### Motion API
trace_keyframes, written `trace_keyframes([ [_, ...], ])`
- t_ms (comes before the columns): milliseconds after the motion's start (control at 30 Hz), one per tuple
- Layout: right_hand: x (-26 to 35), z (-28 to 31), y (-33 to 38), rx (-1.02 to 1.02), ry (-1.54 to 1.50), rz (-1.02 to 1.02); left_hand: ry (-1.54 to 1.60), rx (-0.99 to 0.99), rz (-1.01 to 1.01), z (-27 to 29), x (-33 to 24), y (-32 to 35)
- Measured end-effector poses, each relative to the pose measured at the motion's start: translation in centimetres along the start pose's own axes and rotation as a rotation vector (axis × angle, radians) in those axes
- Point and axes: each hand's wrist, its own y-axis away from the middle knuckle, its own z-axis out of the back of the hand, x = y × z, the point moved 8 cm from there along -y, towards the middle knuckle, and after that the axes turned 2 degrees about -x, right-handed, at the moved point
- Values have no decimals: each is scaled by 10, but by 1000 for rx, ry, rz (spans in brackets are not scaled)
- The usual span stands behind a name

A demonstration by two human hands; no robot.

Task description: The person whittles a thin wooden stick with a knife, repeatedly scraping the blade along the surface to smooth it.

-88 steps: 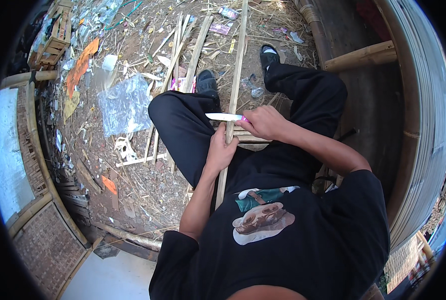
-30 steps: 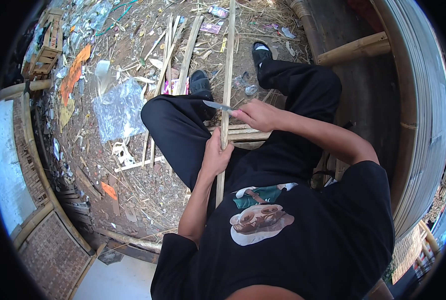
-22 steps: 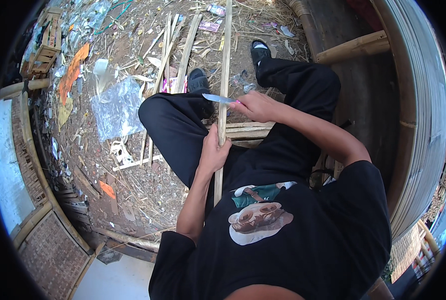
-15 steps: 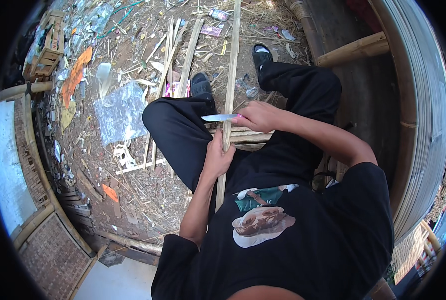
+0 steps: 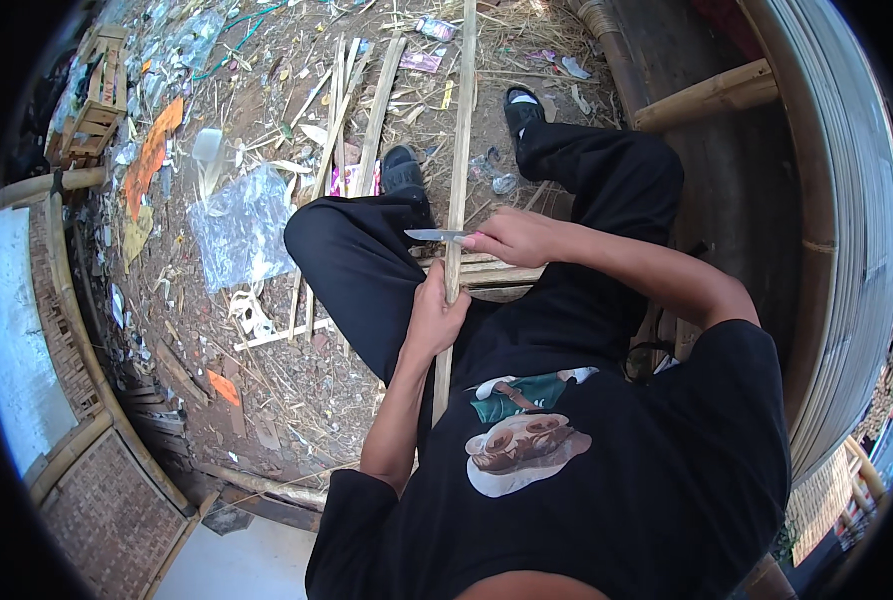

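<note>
A long bamboo strip (image 5: 461, 140) runs from the far ground up between my legs to my lap. My left hand (image 5: 436, 312) is closed round it near its lower end. Just above that grip, my right hand (image 5: 516, 236) is closed on the handle of a knife (image 5: 432, 235), most of which the fingers hide. The blade lies across the strip, its tip pointing left, and appears to touch the wood.
Several more bamboo strips (image 5: 378, 110) lie on the littered ground ahead. A clear plastic sheet (image 5: 241, 228) is left of my knee, with an orange scrap (image 5: 153, 155) beyond. A wooden crate (image 5: 99, 95) stands far left. Bamboo poles (image 5: 706, 97) frame the right side.
Both hands keep their grips and nearly the same places. The knife blade has tilted slightly, and its flat side looks less bright than before.
</note>
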Motion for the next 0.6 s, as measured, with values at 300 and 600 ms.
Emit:
trace_keyframes([
  [300,-74,70,-21,-247,115,-318,71,47,26,-8,8,6],
  [600,-52,37,-12,-481,-244,-263,-5,8,-81,-8,-15,-2],
])
